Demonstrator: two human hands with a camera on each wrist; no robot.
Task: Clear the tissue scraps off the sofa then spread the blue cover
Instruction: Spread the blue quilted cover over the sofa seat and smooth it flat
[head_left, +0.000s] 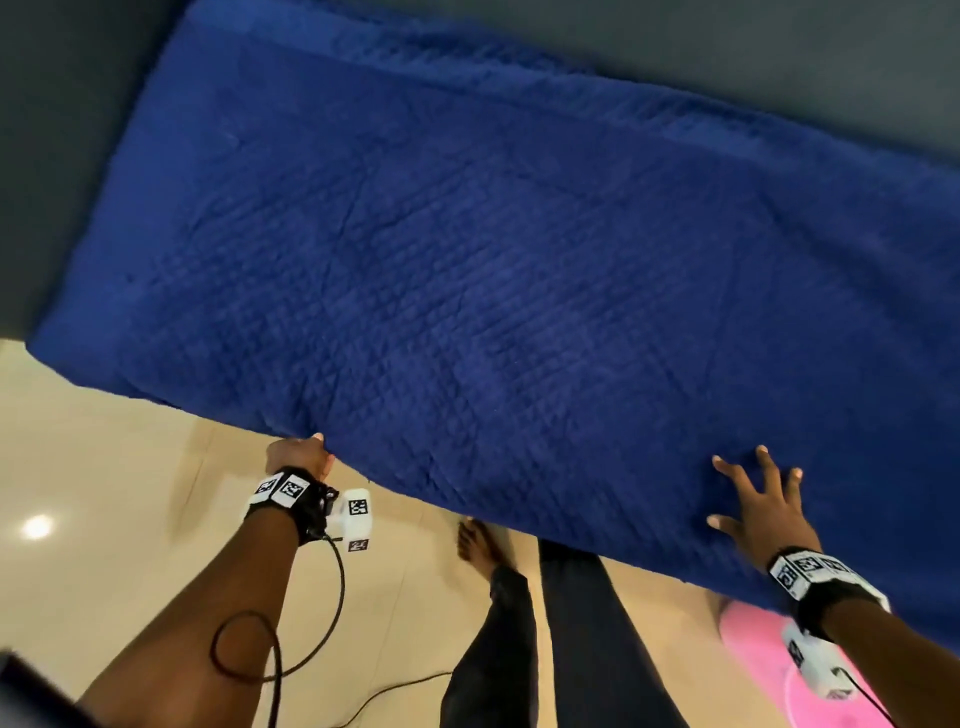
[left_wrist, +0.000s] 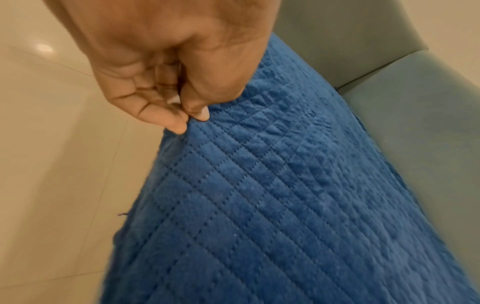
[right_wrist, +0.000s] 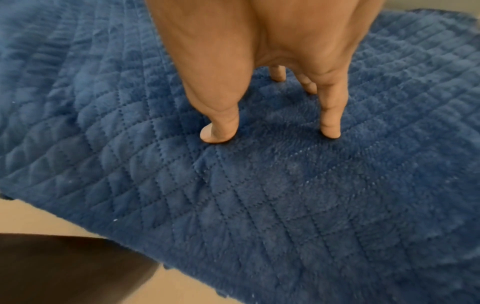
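The quilted blue cover (head_left: 493, 270) lies spread over the grey sofa (head_left: 57, 130) and hides the whole seat. My left hand (head_left: 301, 457) pinches the cover's front edge near its left end; in the left wrist view thumb and fingers (left_wrist: 179, 121) nip the blue cover (left_wrist: 259, 195) beside the grey sofa (left_wrist: 415, 102). My right hand (head_left: 758, 499) rests flat on the cover near the front right, fingers spread. The right wrist view shows its straight fingertips (right_wrist: 217, 135) pressing the blue cover (right_wrist: 259, 205). No tissue scraps are visible.
Shiny cream floor tiles (head_left: 104, 493) lie in front of the sofa. My legs in dark trousers (head_left: 571, 649) and a bare foot (head_left: 475, 545) stand close to the cover's front edge. A pink object (head_left: 769, 670) sits on the floor at lower right. A black cable (head_left: 332, 597) hangs from my left wrist.
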